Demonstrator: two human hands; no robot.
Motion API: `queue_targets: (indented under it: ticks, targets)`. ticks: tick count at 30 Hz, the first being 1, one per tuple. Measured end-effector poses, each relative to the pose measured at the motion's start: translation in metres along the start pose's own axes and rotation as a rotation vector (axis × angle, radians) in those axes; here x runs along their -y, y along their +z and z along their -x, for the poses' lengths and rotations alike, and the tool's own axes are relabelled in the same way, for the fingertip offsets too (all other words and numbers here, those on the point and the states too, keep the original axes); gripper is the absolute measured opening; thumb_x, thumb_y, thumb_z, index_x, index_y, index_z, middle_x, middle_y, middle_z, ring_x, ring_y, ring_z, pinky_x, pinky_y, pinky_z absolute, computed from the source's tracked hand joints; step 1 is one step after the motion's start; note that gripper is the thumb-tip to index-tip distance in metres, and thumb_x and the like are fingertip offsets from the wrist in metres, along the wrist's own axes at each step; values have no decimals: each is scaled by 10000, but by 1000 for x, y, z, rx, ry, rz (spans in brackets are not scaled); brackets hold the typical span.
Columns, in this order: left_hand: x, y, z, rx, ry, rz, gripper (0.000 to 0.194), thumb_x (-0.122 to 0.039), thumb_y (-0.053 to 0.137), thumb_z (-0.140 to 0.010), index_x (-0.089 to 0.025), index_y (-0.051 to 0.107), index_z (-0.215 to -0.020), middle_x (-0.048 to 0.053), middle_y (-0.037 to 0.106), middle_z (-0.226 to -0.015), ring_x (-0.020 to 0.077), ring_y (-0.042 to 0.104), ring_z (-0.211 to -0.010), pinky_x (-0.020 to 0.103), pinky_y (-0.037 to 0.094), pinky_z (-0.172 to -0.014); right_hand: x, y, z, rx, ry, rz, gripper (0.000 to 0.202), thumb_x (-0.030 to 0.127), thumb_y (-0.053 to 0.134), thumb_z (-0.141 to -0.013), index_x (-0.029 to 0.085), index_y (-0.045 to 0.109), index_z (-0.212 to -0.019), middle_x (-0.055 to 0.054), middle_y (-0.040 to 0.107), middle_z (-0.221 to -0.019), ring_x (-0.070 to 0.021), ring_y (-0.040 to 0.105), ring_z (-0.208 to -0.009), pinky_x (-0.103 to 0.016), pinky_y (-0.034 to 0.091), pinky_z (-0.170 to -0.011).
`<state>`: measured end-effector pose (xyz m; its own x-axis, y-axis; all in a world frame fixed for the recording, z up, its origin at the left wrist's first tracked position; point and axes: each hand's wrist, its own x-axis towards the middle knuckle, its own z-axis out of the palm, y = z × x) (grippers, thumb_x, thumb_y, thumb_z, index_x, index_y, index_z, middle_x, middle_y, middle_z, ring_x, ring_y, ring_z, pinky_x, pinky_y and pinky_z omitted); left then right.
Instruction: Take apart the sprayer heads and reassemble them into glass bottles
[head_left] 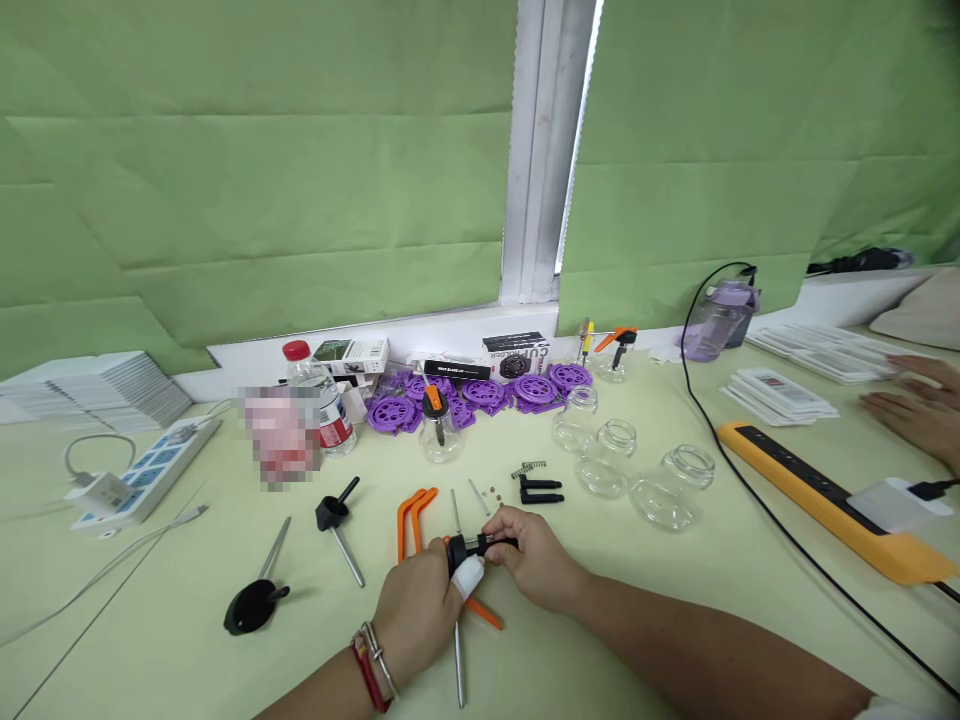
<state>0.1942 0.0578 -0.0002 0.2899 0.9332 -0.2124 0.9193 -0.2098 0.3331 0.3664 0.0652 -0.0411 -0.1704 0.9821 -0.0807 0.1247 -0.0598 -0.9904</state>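
My left hand (421, 605), one finger wrapped in white, is closed around a black plastic fitting (456, 553) with a metal rod (460, 668) sticking out toward me. From under it an orange lever (486, 614) points to the right. My right hand (541, 562) pinches the slim black stem at the fitting's right side; the exact contact is partly hidden. Just beyond my hands lie curved orange levers (409, 515), black forked pieces (541, 492), small springs (529, 467) and a thin metal pin (478, 497). To the left are two black fittings with rods (334, 512), (255, 606).
Glass jars (666, 490) stand to the right, beside an orange power strip (825, 500) and a black cable. Purple plastic discs (487, 393), boxes and a water bottle (322, 405) line the back. A white power strip (154, 470) lies left. Another person's hands (919, 400) are far right.
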Motion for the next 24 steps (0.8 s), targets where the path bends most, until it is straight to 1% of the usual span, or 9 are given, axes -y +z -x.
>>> queue_targets:
  ticks: [2, 6, 9, 11, 14, 16, 20, 24]
  targets:
    - [0, 0, 0, -4, 5, 4, 441, -556, 251, -876, -187, 489, -836, 73, 653, -751, 238, 617, -690, 296, 354, -560, -1, 0, 0, -11, -12, -6, 151, 91, 522, -664, 176, 526, -789, 6, 577, -702, -136, 539, -688, -269, 405, -664]
    - [-1, -1, -2, 3, 1, 16, 436, -551, 250, -877, -189, 489, -837, 71, 654, -749, 236, 616, -684, 294, 351, -557, -3, 0, -2, -11, -21, 2, 246, 98, 525, -671, 189, 530, -901, 27, 570, -665, -133, 531, -652, -269, 400, -647]
    - [-1, -1, -2, 8, -15, 23, 425, -548, 269, -874, -186, 491, -845, 77, 653, -758, 234, 617, -693, 288, 349, -555, -3, 0, -3, -19, -14, 9, 179, 96, 520, -667, 173, 540, -827, 2, 581, -706, -138, 538, -678, -273, 407, -659]
    - [-1, -1, -2, 2, -13, 24, 423, -547, 269, -874, -187, 488, -842, 76, 653, -755, 231, 615, -687, 284, 343, -551, -4, 0, -3, -23, -34, 7, 140, 97, 519, -665, 176, 521, -780, 1, 578, -708, -138, 535, -681, -269, 405, -654]
    - [1, 0, -1, 0, 6, 27, 426, -555, 260, -875, -194, 482, -827, 66, 651, -738, 226, 608, -660, 280, 333, -541, -5, 0, -2, -7, -45, 3, 206, 107, 523, -675, 190, 518, -864, 21, 571, -675, -134, 526, -652, -263, 396, -634]
    - [1, 1, -1, 1, 8, 25, 429, -561, 261, -872, -195, 480, -824, 65, 652, -735, 227, 607, -654, 279, 330, -538, -6, -1, -2, 5, -36, 2, 217, 112, 524, -680, 185, 531, -884, 12, 583, -696, -137, 534, -667, -269, 404, -651]
    - [1, 1, -2, -1, 0, 8, 438, -566, 259, -870, -193, 484, -830, 72, 657, -746, 234, 615, -670, 282, 334, -543, -6, -1, -2, -13, -33, 7, 144, 108, 524, -675, 172, 532, -803, -3, 585, -723, -138, 540, -691, -269, 409, -666]
    - [1, 1, -2, 16, -1, 10, 452, -577, 258, -866, -189, 489, -848, 75, 660, -754, 235, 619, -674, 286, 350, -552, -5, -1, -1, -6, -35, 18, 233, 110, 526, -683, 187, 524, -903, 30, 561, -661, -124, 515, -634, -254, 391, -624]
